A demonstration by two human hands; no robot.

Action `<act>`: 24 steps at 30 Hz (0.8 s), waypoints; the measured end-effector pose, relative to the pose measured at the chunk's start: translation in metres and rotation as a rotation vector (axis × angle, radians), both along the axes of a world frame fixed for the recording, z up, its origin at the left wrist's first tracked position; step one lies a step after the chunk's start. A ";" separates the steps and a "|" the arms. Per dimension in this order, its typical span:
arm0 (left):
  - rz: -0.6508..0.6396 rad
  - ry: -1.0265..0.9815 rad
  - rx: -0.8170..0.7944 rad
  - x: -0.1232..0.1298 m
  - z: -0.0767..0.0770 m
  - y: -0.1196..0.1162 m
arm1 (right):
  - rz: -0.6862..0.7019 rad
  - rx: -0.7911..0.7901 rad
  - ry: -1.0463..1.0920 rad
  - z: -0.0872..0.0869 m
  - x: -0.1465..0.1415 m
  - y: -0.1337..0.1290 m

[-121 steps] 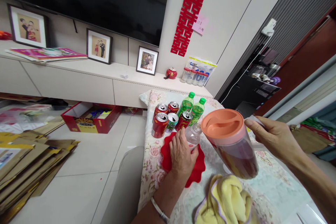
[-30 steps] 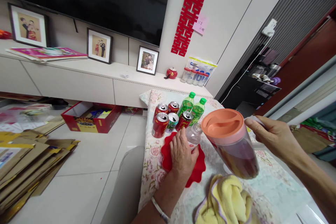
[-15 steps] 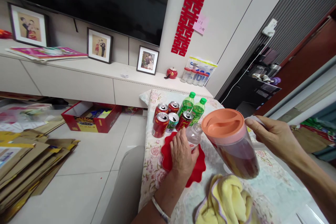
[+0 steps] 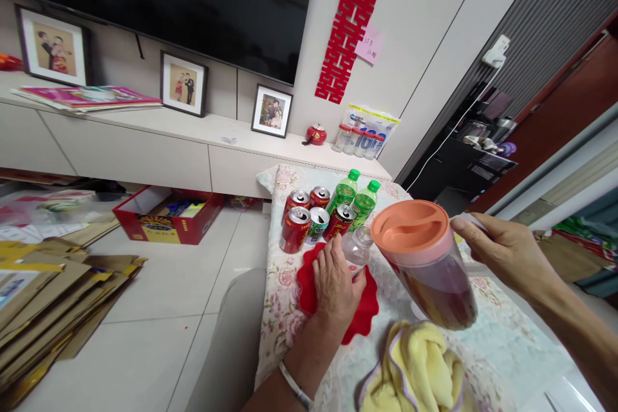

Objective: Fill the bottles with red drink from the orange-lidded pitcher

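Note:
My left hand (image 4: 335, 280) is wrapped round a clear, uncapped bottle (image 4: 358, 246) that stands on a scalloped red plate (image 4: 361, 322). In my right hand (image 4: 502, 248) is the handle of a clear pitcher (image 4: 434, 277) with an orange lid, holding dark reddish-brown liquid. The pitcher tilts left, its lid edge close beside the bottle's mouth. No stream of liquid can be made out between them. Just beyond my left hand stand several drink cans (image 4: 295, 230), some visibly opened, and two green-capped bottles (image 4: 365, 203).
A crumpled yellow towel (image 4: 420, 367) lies at the near side of the flowered tablecloth (image 4: 284, 290). Flattened cardboard (image 4: 62, 296) and a red box (image 4: 167, 219) are on the floor to the left. Framed photos (image 4: 183, 85) and lidded jars (image 4: 356, 140) stand along the cabinet.

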State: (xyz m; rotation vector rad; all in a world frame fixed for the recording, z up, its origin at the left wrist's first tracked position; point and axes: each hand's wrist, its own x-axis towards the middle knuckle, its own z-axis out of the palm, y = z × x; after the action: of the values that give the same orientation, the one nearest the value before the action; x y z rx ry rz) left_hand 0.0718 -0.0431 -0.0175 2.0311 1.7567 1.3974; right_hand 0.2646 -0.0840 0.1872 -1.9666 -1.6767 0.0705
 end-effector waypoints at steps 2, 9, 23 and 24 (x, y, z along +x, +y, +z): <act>0.002 0.004 0.002 0.000 0.000 0.000 | 0.002 0.006 -0.001 0.000 0.000 0.000; 0.005 -0.003 0.002 0.000 -0.001 0.000 | -0.002 -0.004 -0.003 0.000 0.001 0.000; 0.005 -0.010 -0.004 0.001 0.000 0.001 | 0.005 -0.002 -0.018 -0.001 0.003 0.001; 0.004 -0.010 -0.005 0.001 0.000 0.001 | 0.005 -0.005 -0.021 -0.001 0.003 0.001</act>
State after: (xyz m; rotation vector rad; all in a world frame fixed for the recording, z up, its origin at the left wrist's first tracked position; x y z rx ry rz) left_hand 0.0724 -0.0425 -0.0179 2.0164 1.7593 1.4005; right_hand 0.2677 -0.0826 0.1862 -1.9739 -1.6958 0.0565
